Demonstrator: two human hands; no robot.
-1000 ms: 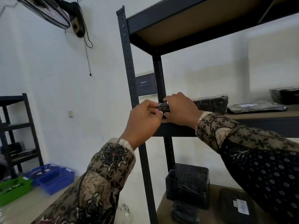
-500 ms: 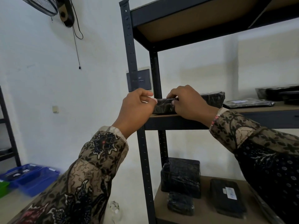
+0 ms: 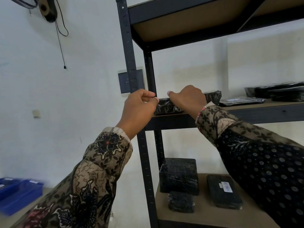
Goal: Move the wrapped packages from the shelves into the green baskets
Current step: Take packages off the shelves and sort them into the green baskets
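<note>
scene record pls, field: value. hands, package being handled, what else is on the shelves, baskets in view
left hand: fingers at left end of wrapped package
right hand: resting on top of same package
wrapped package: black, on middle shelf, at its left front corner
other packages: several further right; three on lower shelf
baskets: blue baskets only, no green in view

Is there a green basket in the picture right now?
No, only blue baskets show, low on the left.

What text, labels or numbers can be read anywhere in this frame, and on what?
White label on the flat black package, lower shelf: handwritten, too blurred to read.
Dark wall panel: tiny print, unreadable.
Blue baskets: white tags, blurred.
Nothing else carries text.
</note>
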